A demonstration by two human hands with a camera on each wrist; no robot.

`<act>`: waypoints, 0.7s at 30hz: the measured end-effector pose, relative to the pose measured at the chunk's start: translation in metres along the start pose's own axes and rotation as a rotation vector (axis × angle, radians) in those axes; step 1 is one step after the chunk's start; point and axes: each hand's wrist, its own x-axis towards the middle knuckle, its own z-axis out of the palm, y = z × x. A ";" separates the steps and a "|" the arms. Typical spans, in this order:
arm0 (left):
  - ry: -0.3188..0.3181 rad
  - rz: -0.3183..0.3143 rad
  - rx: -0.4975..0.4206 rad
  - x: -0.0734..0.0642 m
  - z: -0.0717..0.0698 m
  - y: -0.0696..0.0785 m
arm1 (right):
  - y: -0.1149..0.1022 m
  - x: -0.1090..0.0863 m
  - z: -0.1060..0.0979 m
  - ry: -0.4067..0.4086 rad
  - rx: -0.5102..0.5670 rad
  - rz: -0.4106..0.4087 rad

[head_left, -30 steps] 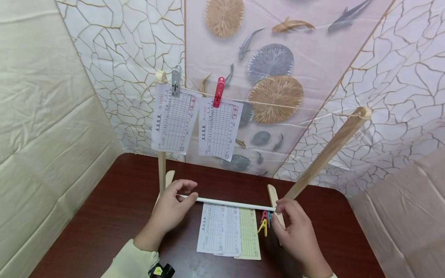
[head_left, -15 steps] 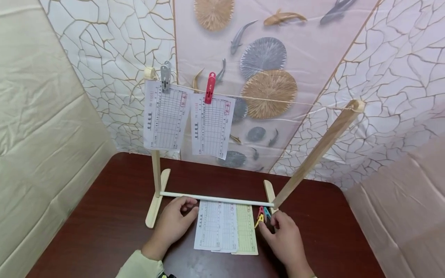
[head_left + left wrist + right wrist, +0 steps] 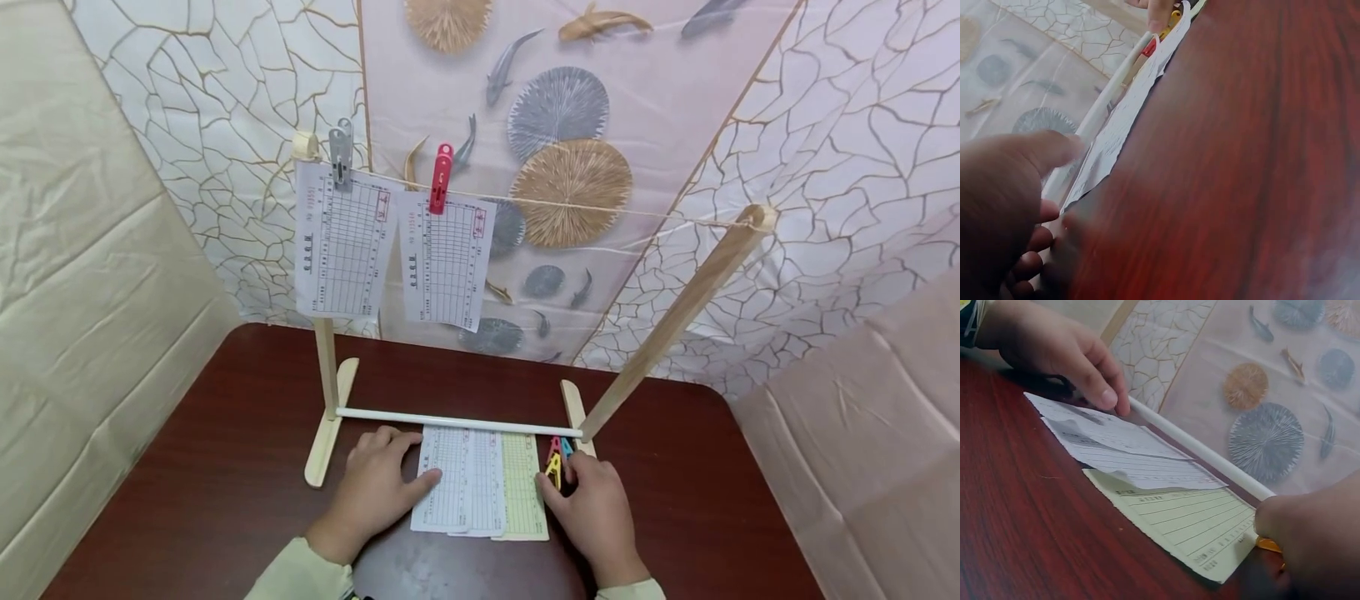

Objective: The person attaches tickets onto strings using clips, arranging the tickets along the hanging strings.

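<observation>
Three printed slips lie overlapped on the table: a left white slip [image 3: 437, 500], a middle white slip [image 3: 487, 492] and a pale green slip [image 3: 525, 492]. My left hand [image 3: 378, 487] is at the left white slip, its thumb reaching over the left edge and the other fingers near the top corner. At the green slip's right edge is my right hand [image 3: 596, 510], thumb and index finger spread around small clothespins. A yellow clothespin [image 3: 553, 471] sits nearest its thumb, with a red clothespin [image 3: 554, 448] and a blue clothespin [image 3: 567, 450] behind.
A wooden rack's right post [image 3: 675, 321] and left post [image 3: 326, 367] carry a cord [image 3: 630, 211]. A grey clip [image 3: 341, 156] and a red clip [image 3: 441, 179] hold up two slips [image 3: 347, 258]. A white rod [image 3: 457, 420] joins the posts low down, behind the flat slips.
Both hands have left the white rod's ends and come toward the front. The left hand has reached the left slip's edge; the right has moved to the clothespins. The head view has shifted slightly.
</observation>
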 end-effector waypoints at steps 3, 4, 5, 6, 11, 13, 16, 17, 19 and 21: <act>-0.023 -0.009 0.032 -0.002 -0.001 0.003 | -0.001 0.000 0.003 0.011 -0.018 -0.002; -0.028 -0.009 0.042 -0.002 -0.001 0.003 | -0.001 0.000 0.003 0.019 -0.020 -0.005; -0.033 -0.009 0.052 -0.002 -0.002 0.004 | -0.001 0.000 0.004 0.026 -0.022 -0.009; -0.039 -0.010 0.061 -0.003 -0.002 0.004 | -0.001 0.000 0.004 0.032 -0.025 -0.014; -0.060 -0.006 0.089 -0.003 -0.011 0.004 | -0.002 0.001 0.006 0.050 -0.030 -0.034; -0.075 -0.003 0.092 -0.002 -0.015 0.005 | -0.002 0.001 0.005 0.050 -0.032 -0.039; -0.105 -0.004 0.084 -0.003 -0.019 0.009 | -0.005 0.001 0.000 0.015 -0.048 -0.030; -0.112 -0.004 0.080 -0.003 -0.020 0.009 | -0.006 0.000 -0.002 -0.010 -0.055 -0.020; -0.123 -0.003 0.069 -0.003 -0.022 0.011 | -0.010 -0.001 -0.009 -0.069 -0.065 0.005; -0.128 0.002 0.054 -0.004 -0.024 0.011 | -0.014 -0.002 -0.016 -0.138 -0.075 0.037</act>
